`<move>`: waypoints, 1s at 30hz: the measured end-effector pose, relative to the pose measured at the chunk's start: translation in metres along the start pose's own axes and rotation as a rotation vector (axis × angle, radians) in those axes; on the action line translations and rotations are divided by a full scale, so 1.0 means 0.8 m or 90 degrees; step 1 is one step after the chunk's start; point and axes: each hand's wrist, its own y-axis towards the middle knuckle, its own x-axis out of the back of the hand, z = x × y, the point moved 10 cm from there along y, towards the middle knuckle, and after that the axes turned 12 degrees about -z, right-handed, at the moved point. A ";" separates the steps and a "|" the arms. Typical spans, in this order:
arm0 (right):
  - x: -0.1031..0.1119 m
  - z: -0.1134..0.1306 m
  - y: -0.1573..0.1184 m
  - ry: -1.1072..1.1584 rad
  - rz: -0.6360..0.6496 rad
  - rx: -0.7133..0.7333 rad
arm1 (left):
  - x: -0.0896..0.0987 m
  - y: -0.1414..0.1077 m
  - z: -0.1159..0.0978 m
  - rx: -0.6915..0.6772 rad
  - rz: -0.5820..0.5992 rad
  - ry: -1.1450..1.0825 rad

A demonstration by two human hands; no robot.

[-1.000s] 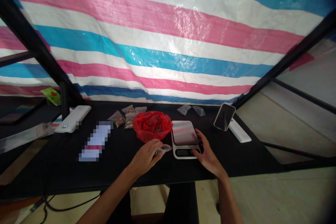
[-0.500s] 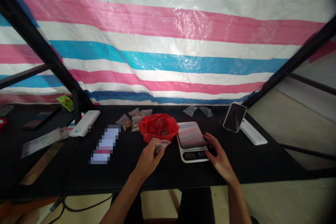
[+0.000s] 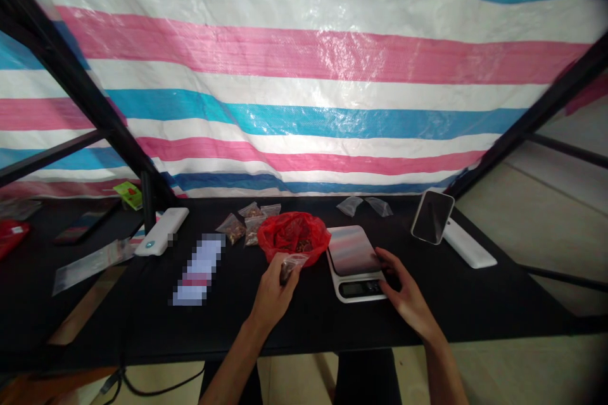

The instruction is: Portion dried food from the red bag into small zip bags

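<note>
L grip closed firmly round a small zip bag of dark bits, fingers and thumb pinching it upright w/ its top edge poking out, held just in front of the red bag and left of the scale. R grip open, holding nothing, fingers spread on the tabletop right by the scale's front corner, steady and out of the way.

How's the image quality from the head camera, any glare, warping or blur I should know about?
In the head view, glare sits on the striped tarp at upper centre, the frame's struts lean inward from wide-angle distortion, the corners darken, and a pixelated patch hides something on the black table.
</note>
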 end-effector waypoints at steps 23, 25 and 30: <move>-0.002 0.027 -0.004 -0.007 -0.011 0.019 | 0.008 0.006 0.002 -0.009 -0.054 0.033; 0.002 0.022 -0.004 0.001 -0.021 0.001 | 0.008 0.006 0.002 -0.008 -0.053 0.033; 0.008 0.011 -0.004 0.027 -0.041 -0.031 | 0.011 0.006 0.000 -0.002 -0.056 0.026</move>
